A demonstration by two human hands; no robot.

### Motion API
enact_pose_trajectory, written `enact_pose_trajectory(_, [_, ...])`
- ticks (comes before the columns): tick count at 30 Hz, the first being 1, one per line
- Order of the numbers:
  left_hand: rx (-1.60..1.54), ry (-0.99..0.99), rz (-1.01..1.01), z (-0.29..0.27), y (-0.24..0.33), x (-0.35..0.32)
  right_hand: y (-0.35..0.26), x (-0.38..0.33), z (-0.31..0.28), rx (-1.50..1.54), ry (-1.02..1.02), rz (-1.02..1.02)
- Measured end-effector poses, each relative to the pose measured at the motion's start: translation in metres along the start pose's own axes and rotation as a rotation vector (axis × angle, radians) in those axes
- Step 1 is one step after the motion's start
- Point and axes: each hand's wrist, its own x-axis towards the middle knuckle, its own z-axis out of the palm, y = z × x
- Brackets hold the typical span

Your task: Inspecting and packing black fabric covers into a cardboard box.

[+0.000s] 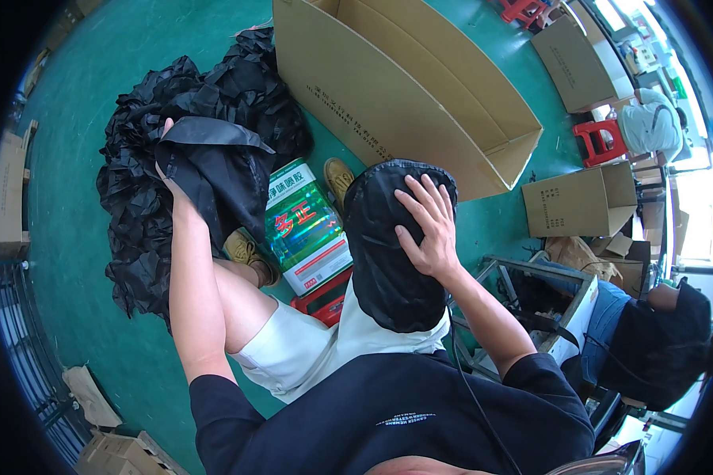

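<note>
A limp black fabric piece [223, 166], with a folded band along its top edge, hangs from my left hand [168, 179]. That hand is closed on its left side, and most of its fingers are hidden behind the cloth. On my lap rests a rounded oblong black fabric item [384, 261], smooth on top with a seamed rim. My right hand [429, 229] lies flat on its upper right part, fingers spread. Behind the left hand spreads a big heap of crumpled black fabric pieces [139, 198] on the floor.
Between my feet stands a green and white rectangular tin [303, 226], near a red stool [325, 305]. A large open cardboard box [364, 87] stands ahead. At right are a metal frame [582, 305], smaller cartons [566, 207] and a co-worker in black [657, 348]. Another person [650, 127] sits farther off.
</note>
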Motion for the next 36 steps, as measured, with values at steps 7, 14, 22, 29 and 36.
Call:
enact_pose_trajectory(7, [0.018, 0.013, 0.01, 0.011, -0.003, -0.003, 0.004, -0.001, 0.0, -0.001, 0.006, 0.005])
enact_pose_trajectory(14, [0.006, 0.021, 0.01, 0.036, 0.0, -0.012, 0.004, -0.001, 0.0, 0.005, 0.0, -0.009])
enact_pose_trajectory(22, [-0.082, -0.191, -0.088, 0.059, -0.001, -0.039, 0.003, -0.003, 0.0, 0.014, -0.002, -0.02])
enact_pose_trajectory(29, [0.018, 0.188, 0.008, 0.126, -0.013, -0.129, -0.006, -0.005, -0.003, -0.023, 0.022, -0.056])
enact_pose_trajectory(36, [-0.121, 0.161, -0.062, 0.215, -0.042, -0.219, -0.072, 0.006, -0.008, 1.037, -0.204, -0.086])
